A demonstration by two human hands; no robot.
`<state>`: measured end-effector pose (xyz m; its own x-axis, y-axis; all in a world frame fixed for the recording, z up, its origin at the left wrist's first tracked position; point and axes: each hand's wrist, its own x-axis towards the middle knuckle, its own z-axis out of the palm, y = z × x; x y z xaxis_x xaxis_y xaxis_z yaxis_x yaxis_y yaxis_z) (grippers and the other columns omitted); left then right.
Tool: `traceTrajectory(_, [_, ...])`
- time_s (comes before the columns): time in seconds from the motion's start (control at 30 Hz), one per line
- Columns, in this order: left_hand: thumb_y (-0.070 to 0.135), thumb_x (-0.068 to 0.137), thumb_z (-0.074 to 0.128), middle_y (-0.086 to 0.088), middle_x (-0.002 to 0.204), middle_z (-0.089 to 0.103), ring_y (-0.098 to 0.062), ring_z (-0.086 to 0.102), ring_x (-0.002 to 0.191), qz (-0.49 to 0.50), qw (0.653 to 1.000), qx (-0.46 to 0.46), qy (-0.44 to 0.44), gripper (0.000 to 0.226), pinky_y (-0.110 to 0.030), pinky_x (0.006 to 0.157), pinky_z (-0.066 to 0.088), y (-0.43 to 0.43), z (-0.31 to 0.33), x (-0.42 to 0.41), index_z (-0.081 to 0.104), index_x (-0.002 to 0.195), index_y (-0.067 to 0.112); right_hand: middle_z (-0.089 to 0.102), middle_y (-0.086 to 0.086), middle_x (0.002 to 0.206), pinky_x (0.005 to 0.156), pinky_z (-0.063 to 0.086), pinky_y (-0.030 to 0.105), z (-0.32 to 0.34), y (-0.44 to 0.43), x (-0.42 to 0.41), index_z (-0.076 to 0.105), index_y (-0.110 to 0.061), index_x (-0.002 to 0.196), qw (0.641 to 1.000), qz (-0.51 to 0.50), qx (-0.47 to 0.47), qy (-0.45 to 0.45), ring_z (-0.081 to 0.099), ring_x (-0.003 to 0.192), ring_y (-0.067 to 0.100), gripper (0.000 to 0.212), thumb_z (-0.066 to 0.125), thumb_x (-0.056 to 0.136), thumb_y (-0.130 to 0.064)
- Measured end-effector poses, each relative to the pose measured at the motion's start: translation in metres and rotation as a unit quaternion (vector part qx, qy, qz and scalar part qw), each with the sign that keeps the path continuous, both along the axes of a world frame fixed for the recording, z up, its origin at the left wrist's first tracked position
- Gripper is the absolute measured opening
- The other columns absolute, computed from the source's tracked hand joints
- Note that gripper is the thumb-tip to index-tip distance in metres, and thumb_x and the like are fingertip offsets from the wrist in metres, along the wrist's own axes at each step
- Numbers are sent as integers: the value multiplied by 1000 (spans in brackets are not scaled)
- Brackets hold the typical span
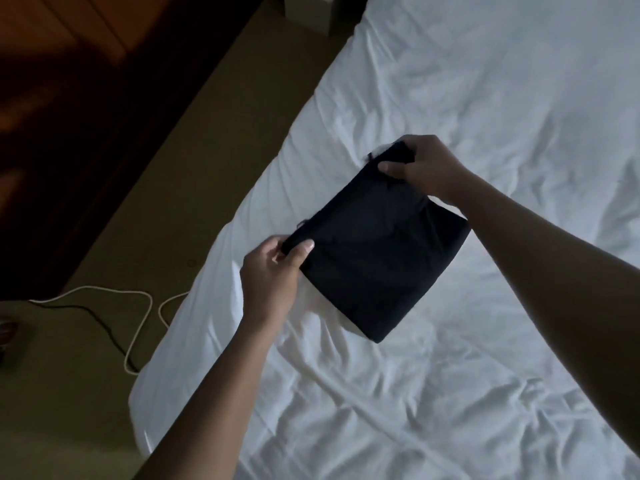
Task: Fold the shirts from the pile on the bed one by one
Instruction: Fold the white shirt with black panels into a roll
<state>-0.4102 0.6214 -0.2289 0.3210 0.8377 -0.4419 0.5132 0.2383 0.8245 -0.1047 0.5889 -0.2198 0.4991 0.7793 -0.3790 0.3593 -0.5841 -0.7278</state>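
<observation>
Dark folded shirt (377, 251) pinched at opposite corners by left hand (268, 275) and right hand (420, 168) fingers.

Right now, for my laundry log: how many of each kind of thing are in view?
Dark shirt: 1, folded
Hands: 2, left hand and right hand, both holding the shirt
Cables: 2, white cable and black cable, on the floor
White bed: 1
Total: 6
</observation>
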Motion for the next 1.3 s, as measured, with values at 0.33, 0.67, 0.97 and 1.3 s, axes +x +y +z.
traceTrajectory(0.33, [20,94,74,8,93,73,-8,68,90,-162,935,299,-103,11,-20,79,52,-4,110,28,74,104,15,67,-12,95,71,44,8,114,-118,14,67,-26,115,982,-23,122,-144,60,84,2,39,77,83,-7])
traceTrajectory(0.67, [-5,72,85,4,93,67,-21,63,88,-326,852,409,19,32,-37,75,52,-168,25,-75,73,93,14,70,-3,100,81,51,30,16,-304,-85,81,-21,104,948,111,120,-274,60,92,24,42,78,77,11])
traceTrajectory(0.97, [-2,76,53,-6,99,62,-30,58,96,-271,891,347,108,25,-44,81,49,-211,-19,-100,67,93,11,62,-3,124,98,45,29,-47,-368,-152,71,-20,122,979,-120,32,-160,53,110,16,65,49,72,16])
traceTrajectory(1.3, [56,91,64,-3,133,60,-29,56,124,-417,845,140,304,49,-42,98,48,-50,-5,36,58,128,24,71,17,88,73,61,31,-61,-337,-167,70,6,94,807,-484,45,336,73,76,22,20,81,84,-7])
